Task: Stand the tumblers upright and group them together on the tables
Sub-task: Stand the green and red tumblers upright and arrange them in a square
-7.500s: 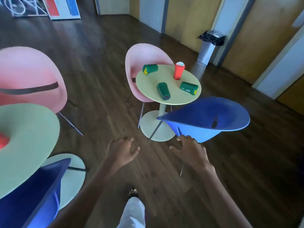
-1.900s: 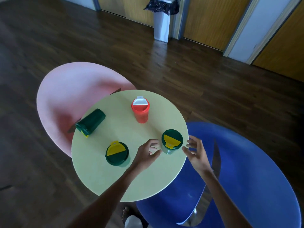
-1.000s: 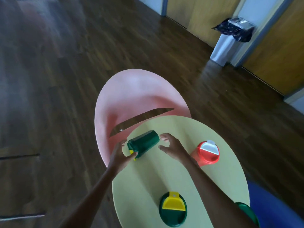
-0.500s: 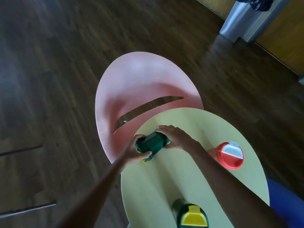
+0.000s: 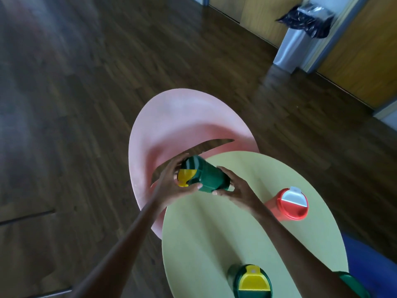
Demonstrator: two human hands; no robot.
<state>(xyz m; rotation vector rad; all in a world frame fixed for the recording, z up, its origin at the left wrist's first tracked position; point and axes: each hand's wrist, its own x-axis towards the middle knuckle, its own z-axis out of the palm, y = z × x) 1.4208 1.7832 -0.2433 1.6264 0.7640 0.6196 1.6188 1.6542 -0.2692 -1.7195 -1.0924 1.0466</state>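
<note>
Both hands hold one green tumbler [image 5: 202, 176] tilted above the far edge of the table [image 5: 214, 229].

The left hand [image 5: 171, 186] curls around the lid end, fingers wrapped over the rim and partly hiding the yellow flap; the right hand [image 5: 234, 190] cups the base end, so the bottom of the cup cannot be seen. The lid points toward 9 o'clock. At 3 o'clock from the grip a red tumbler [image 5: 290, 206] stands upright. At 5 o'clock a second green tumbler [image 5: 250, 281] stands upright, cut off by the lower frame edge; a third green tumbler [image 5: 352, 284] shows only as a sliver behind the right forearm. A pink chair [image 5: 182, 123] sits at 12 o'clock, a bin [image 5: 294, 48] beyond it.
</note>
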